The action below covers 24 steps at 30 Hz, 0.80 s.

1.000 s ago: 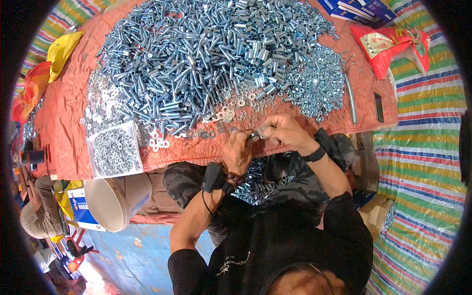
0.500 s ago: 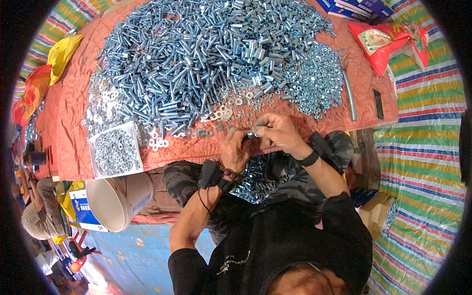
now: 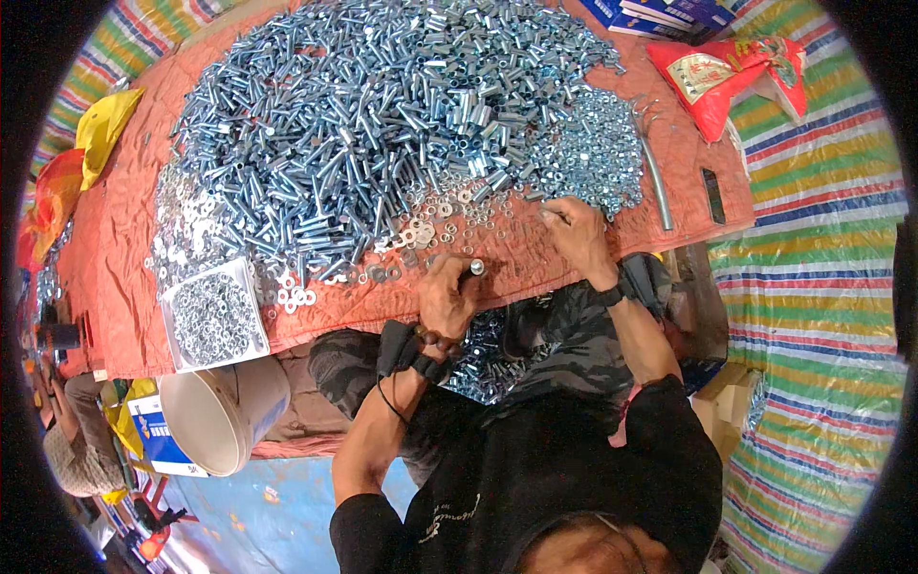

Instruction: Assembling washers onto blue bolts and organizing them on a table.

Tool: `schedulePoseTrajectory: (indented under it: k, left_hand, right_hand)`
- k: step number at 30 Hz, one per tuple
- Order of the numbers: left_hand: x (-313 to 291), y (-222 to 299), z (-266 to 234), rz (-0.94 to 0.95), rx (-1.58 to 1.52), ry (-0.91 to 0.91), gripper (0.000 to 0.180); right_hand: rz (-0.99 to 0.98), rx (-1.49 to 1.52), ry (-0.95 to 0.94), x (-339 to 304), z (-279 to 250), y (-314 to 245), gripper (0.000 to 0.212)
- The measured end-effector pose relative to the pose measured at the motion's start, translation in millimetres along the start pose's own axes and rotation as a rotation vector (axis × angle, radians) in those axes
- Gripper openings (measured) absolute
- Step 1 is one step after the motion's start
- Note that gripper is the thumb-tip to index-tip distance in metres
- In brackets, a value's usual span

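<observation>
Near the table's front edge my left hand (image 3: pixel 446 293) is closed round a shiny metal bolt (image 3: pixel 476 267), whose round end sticks out by the thumb. To its right, my right hand (image 3: pixel 581 241) hovers by the lower edge of a heap of small nuts (image 3: pixel 598 158), fingers pinched together; whatever lies between the fingertips is too small to make out. Loose flat washers (image 3: pixel 418 232) and thin rings lie on the red cloth just beyond both hands. Behind them spreads a big pile of metal bolts and sleeves (image 3: pixel 354 134).
A white tray of washers (image 3: pixel 260 308) sits at the table's left front, above a white bucket (image 3: pixel 251 421). A metal rod (image 3: pixel 657 187) and a dark flat piece (image 3: pixel 712 196) lie at right, near a red bag (image 3: pixel 703 91). More finished-looking hardware (image 3: pixel 483 359) lies between my legs.
My right hand has left the bolt and moved right and away from me, toward the nuts. My left hand keeps hold of the bolt. The whole view has shifted slightly.
</observation>
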<state>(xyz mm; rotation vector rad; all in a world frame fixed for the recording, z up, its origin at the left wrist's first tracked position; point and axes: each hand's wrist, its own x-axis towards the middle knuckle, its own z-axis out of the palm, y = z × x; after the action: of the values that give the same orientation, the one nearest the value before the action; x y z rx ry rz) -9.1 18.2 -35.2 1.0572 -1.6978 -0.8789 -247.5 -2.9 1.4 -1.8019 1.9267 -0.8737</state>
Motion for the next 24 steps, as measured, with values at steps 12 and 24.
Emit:
schedulePoseTrajectory:
  k: [12, 24]
  left_hand:
    - [1.7, -4.8, 6.8, -0.035, -0.033, -0.012, 0.018]
    - [2.5, -3.7, 6.2, -0.012, 0.019, -0.018, 0.017]
  right_hand:
    - [-0.151, -0.385, -0.071, 15.5, 6.3, 9.3, 0.027]
    - [-0.1, -0.265, 0.015, 24.8, 5.9, 11.5, 0.019]
